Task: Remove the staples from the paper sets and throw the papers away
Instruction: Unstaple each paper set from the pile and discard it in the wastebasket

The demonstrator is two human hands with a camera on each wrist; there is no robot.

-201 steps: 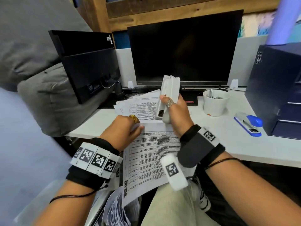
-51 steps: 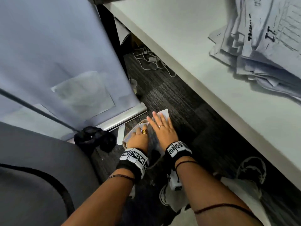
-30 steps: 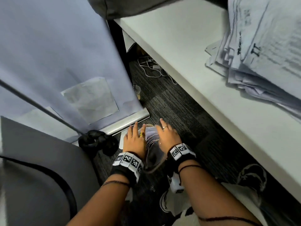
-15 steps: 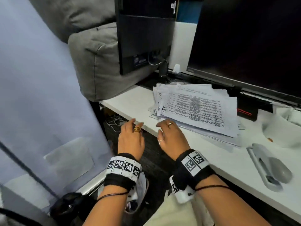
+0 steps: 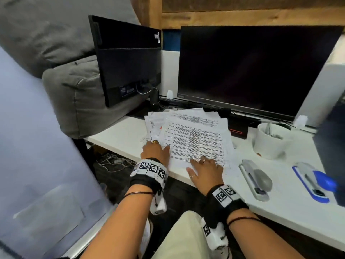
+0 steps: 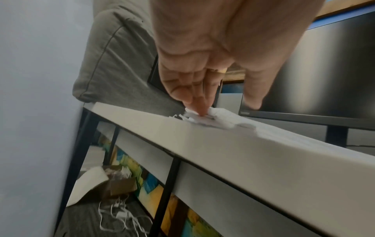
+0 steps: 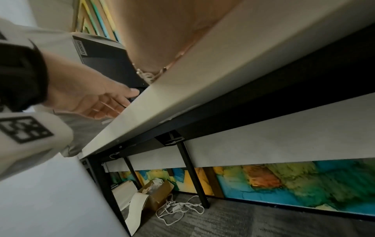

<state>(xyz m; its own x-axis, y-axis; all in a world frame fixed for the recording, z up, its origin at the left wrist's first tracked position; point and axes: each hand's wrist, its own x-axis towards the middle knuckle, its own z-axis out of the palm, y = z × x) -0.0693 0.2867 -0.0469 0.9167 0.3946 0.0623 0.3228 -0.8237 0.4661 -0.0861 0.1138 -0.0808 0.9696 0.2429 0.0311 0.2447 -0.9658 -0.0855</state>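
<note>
A loose stack of printed paper sets (image 5: 194, 135) lies on the white desk (image 5: 119, 135) in front of the monitors. My left hand (image 5: 158, 145) rests on the stack's near left corner. In the left wrist view its straight fingertips (image 6: 199, 110) press on the crumpled paper corner (image 6: 219, 117), with the thumb held apart. My right hand (image 5: 203, 162) lies flat on the near edge of the top sheet and holds nothing. A grey stapler-shaped tool (image 5: 255, 179) lies on the desk to the right of my right hand, untouched.
A blue stapler (image 5: 314, 181) and a white cup (image 5: 270, 142) stand at the right. Two dark monitors (image 5: 252, 68) close the back, a grey cushion (image 5: 78, 94) the left. Below the desk are white cables (image 7: 178, 208) and a cardboard box (image 7: 156, 194).
Both hands were low by the floor, pressing papers down. They have come up to the desk and now rest on the paper stack. The head view has swung up to the desk.
</note>
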